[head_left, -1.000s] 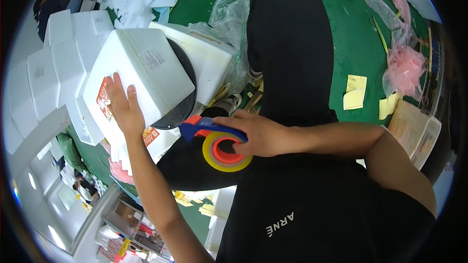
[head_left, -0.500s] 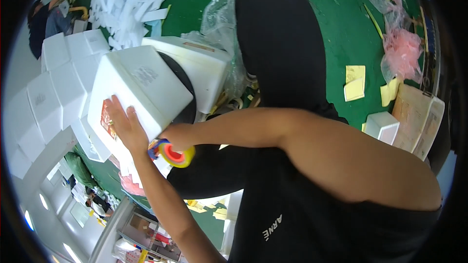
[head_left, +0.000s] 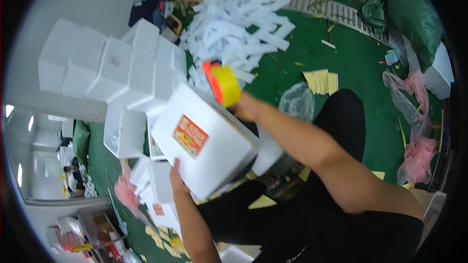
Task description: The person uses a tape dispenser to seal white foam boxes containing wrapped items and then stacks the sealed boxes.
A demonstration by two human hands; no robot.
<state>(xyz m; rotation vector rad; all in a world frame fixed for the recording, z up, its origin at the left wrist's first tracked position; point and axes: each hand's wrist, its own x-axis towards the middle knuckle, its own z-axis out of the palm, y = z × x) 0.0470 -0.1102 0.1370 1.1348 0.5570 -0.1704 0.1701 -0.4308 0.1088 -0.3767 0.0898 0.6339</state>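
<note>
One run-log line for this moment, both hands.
left hand: supporting white foam box from below | right hand: holding yellow tape dispenser at box's far edge | stacked foam boxes behind

A white rectangular foam box with an orange label (head_left: 207, 141) sits tilted at centre. The left hand (head_left: 176, 181) touches its near edge. The right hand (head_left: 246, 108), seemingly closed, holds a yellow-and-orange tape dispenser (head_left: 223, 84) at its far edge.
</note>
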